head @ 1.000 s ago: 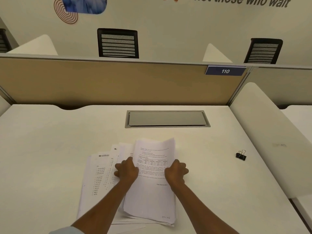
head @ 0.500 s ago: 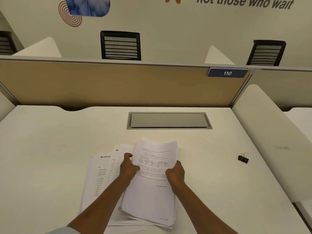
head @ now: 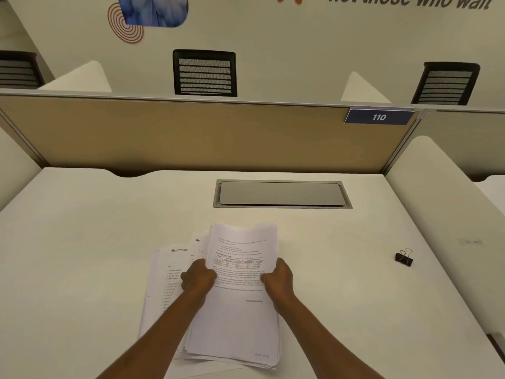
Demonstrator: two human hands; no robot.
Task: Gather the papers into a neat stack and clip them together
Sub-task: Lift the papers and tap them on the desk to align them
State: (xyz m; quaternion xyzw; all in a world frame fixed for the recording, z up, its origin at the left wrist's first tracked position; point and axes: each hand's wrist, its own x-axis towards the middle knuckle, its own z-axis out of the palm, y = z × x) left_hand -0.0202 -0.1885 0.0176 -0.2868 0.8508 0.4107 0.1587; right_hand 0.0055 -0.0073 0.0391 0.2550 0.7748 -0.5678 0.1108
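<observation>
While the left hand point(head: 197, 277) pinches the left edge of the top papers point(head: 240, 296) and the right hand point(head: 277, 279) pinches the right edge, the far end of that bunch lifts a little off the white desk point(head: 82, 255). Both hands are closed on the same bunch, with thumbs on top and fingers tucked under. The bunch sits near the front middle of the desk, right in front of the person. More loose sheets point(head: 164, 283) stick out on the left side, lying flat and fanned out, partly under the left arm. They are not lined up with the held bunch. A black binder clip point(head: 404, 257) waits alone on the desk, well apart to the right. I think some things could go wrong. If the hands lift the bunch now, the loose sheets on the left may be left behind. If the grip is soft, thin pages could slip and fan out again. If the hands squeeze in too hard, the paper could bend in the middle and crease. The top page is white with small black print and a little table on it. The far edge looks wavy. The near corner shows many page edges, a bit uneven, so the stack is not neat yet and not clipped.
</observation>
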